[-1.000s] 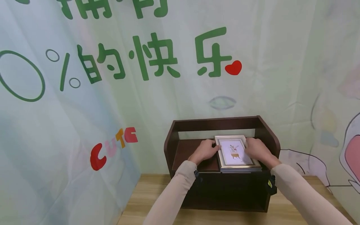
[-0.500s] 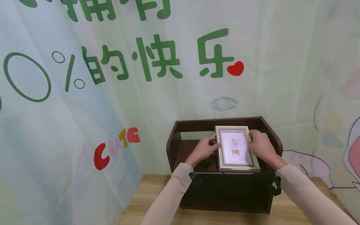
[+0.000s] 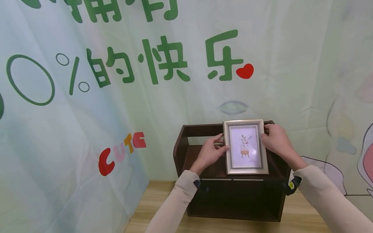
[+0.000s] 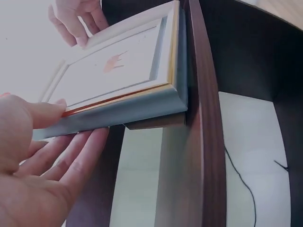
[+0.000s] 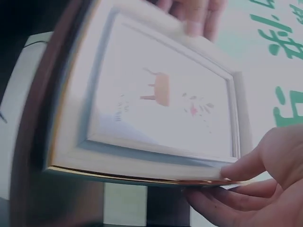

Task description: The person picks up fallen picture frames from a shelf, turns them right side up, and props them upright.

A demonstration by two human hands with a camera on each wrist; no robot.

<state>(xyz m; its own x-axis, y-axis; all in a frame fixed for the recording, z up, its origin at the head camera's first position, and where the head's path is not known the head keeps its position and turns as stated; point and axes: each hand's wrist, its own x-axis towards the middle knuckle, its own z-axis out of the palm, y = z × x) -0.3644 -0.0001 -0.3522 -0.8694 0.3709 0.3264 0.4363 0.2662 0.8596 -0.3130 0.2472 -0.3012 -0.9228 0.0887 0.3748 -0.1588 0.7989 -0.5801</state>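
Note:
A picture frame (image 3: 246, 171) with a pale gold border and a potted-plant print stands tilted back on the upper level of a dark brown shelf unit (image 3: 233, 197). My left hand (image 3: 210, 152) grips its left edge, thumb on the front and fingers behind. Along the right edge, near the top, my right hand (image 3: 276, 139) pinches the frame the same way. In the left wrist view the frame's bottom edge (image 4: 177, 99) rests by the shelf's front edge, and a brown flap shows behind it. The right wrist view shows the thumb on the border (image 5: 142, 165).
The shelf unit stands on a wood-grain table (image 3: 157, 194) against a pale green printed curtain (image 3: 175, 103). A back rail (image 3: 201, 129) and raised side panels (image 3: 179, 147) bound the upper level. Below it is an open lower compartment (image 3: 233, 207).
The picture frame has gone from lying nearly flat on the shelf to leaning steeply upright. Both hands have tipped its top edge up, the right hand rising most.

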